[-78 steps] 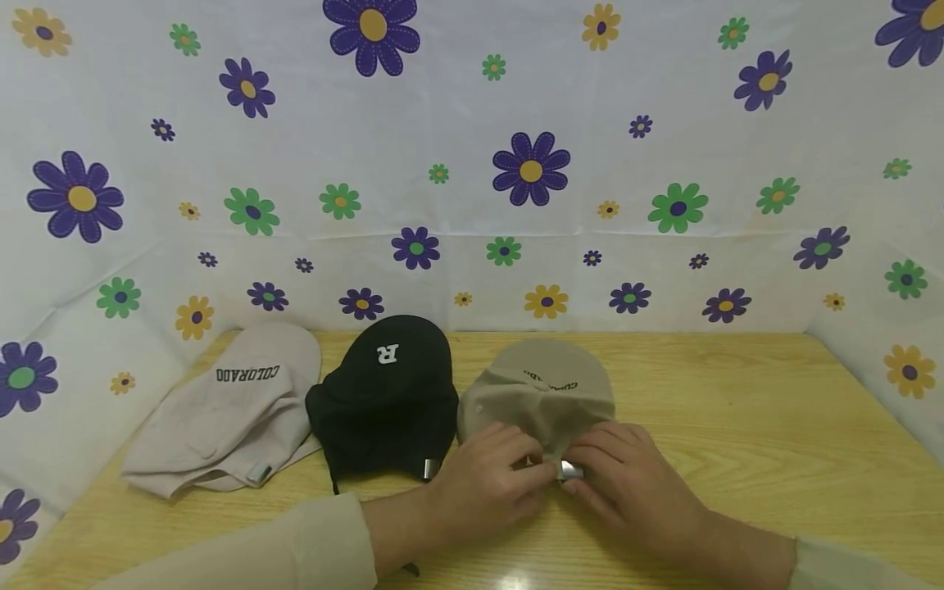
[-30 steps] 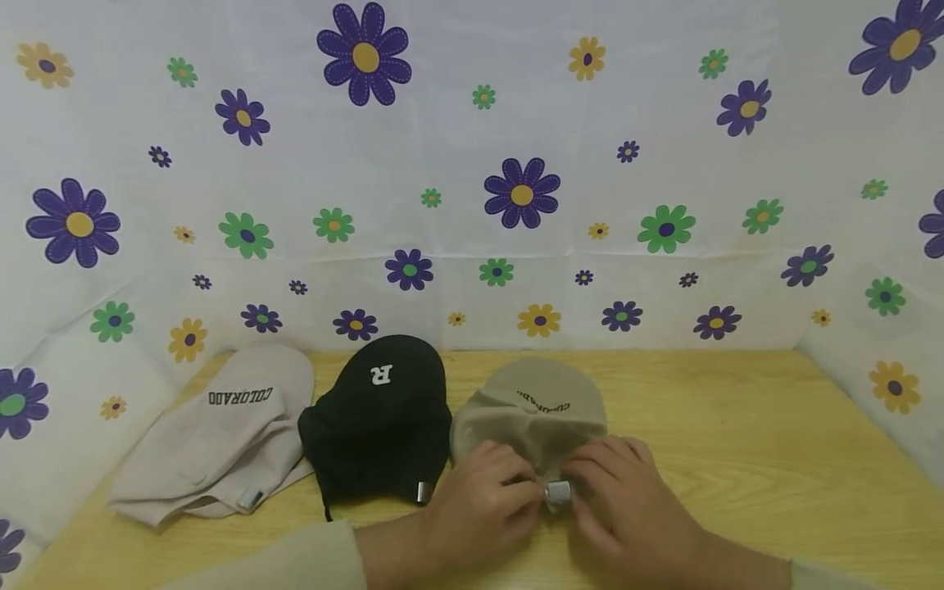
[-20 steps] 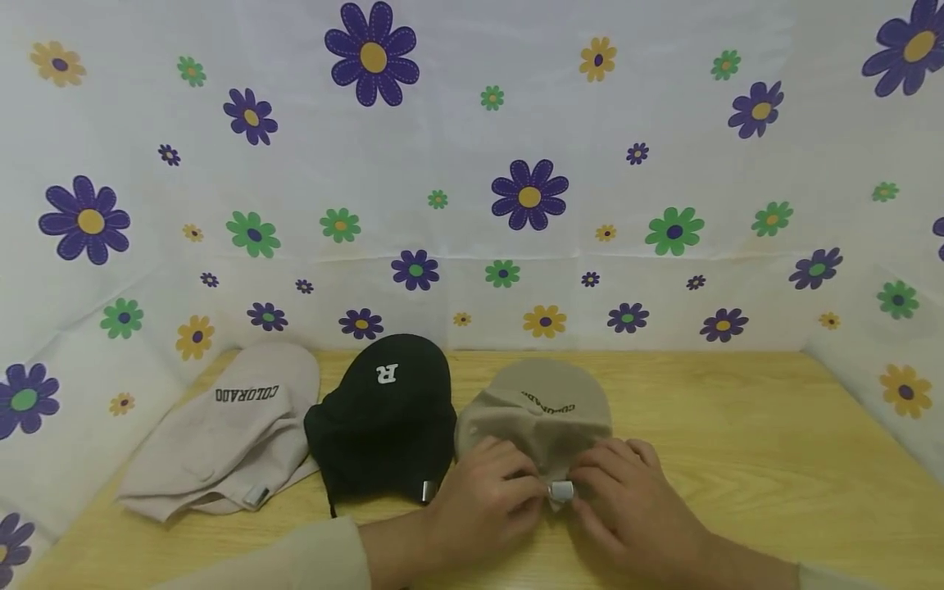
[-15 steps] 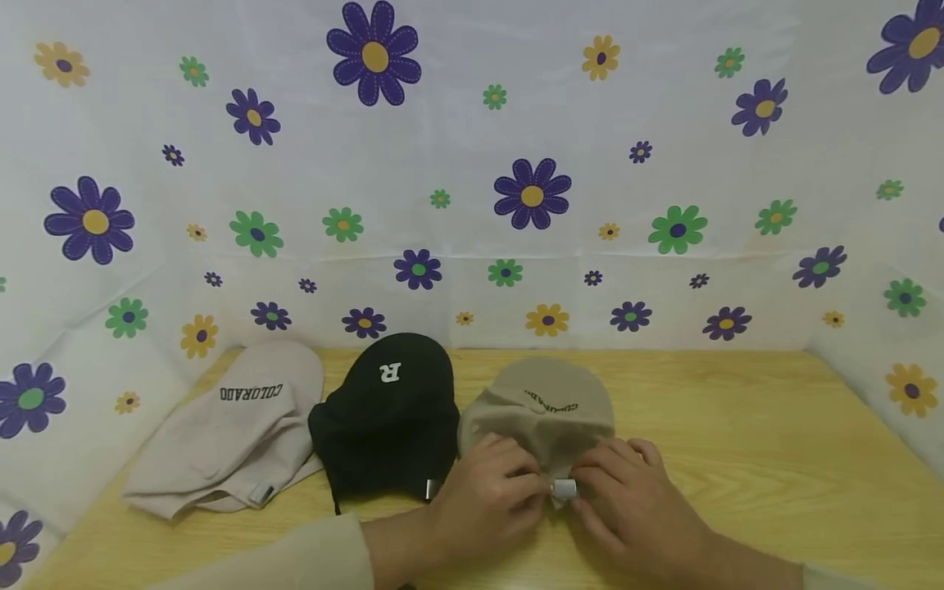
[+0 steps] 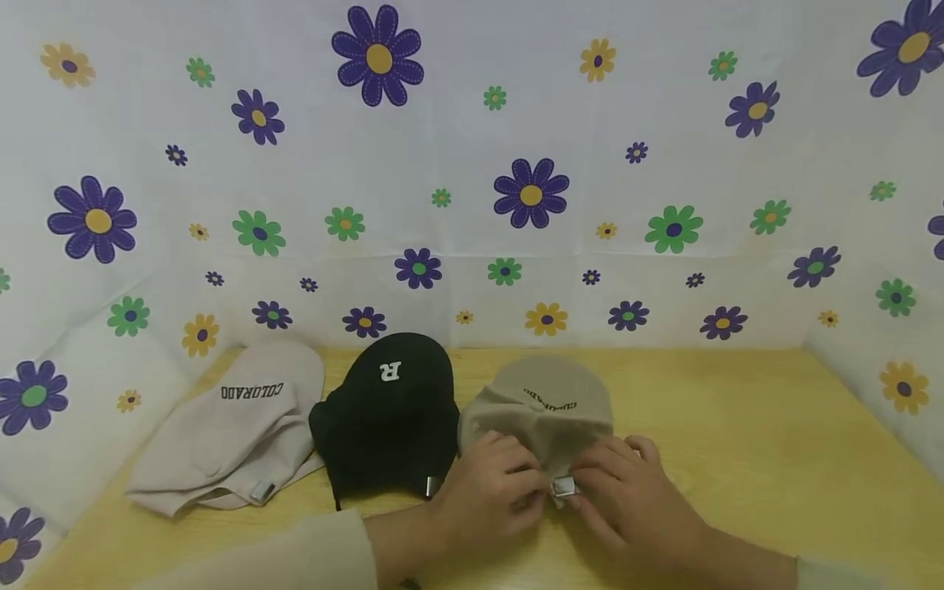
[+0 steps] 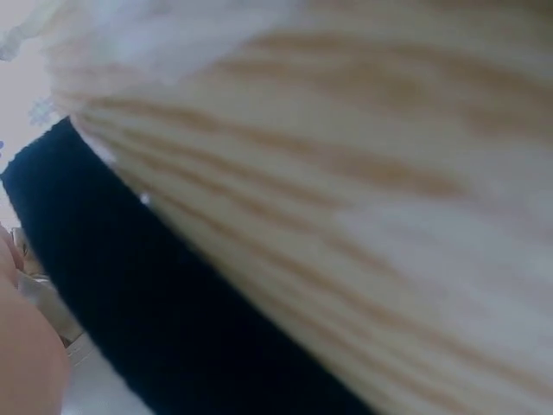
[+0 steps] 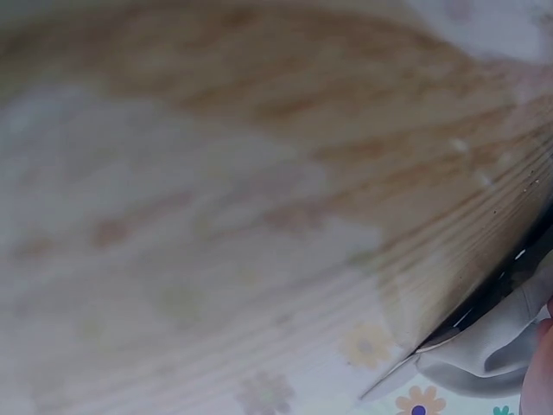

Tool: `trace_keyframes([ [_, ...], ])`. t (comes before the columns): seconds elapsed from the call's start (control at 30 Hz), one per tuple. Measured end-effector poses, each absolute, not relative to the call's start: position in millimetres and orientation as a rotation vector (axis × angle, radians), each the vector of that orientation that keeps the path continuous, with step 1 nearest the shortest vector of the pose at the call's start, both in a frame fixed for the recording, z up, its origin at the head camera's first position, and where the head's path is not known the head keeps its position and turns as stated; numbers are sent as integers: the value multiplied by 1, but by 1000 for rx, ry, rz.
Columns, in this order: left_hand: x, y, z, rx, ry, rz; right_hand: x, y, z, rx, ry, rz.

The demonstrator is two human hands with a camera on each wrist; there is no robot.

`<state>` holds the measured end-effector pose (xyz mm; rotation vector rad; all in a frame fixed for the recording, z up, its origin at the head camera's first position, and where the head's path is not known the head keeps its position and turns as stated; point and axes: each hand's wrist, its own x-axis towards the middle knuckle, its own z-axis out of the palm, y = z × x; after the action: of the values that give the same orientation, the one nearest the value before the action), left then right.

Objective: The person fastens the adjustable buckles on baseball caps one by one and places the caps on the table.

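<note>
Three baseball caps lie in a row in the head view. The khaki cap is on the right, its peak pointing away and its back strap towards the person. A metal buckle on that strap shows between the two hands. From the left, the left hand pinches the strap beside the buckle. Curled fingers of the right hand hold the strap at the buckle's right side. The fingers hide much of the strap. Only a strip of the left hand and of the right hand enters the wrist views.
A black cap with a white R touches or nearly meets the khaki one on its left. Further left lies a pale pinkish cap lettered COLORADO. The wooden table ends at a flowered white cloth behind and at both sides.
The buckle, partly covered by fingers at first, now shows its plate more fully and tilted. The left fingers have drawn back slightly from it. The caps lie as before; the head view has shifted.
</note>
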<state>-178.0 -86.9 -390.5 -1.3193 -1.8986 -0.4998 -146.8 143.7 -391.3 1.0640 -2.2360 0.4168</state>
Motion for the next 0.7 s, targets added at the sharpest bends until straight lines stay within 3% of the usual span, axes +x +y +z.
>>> trace_keyframes([
  [0.7,-171,-92,-394,-1327,-1908,-516,-139,140,-394,1051,-2351,408],
])
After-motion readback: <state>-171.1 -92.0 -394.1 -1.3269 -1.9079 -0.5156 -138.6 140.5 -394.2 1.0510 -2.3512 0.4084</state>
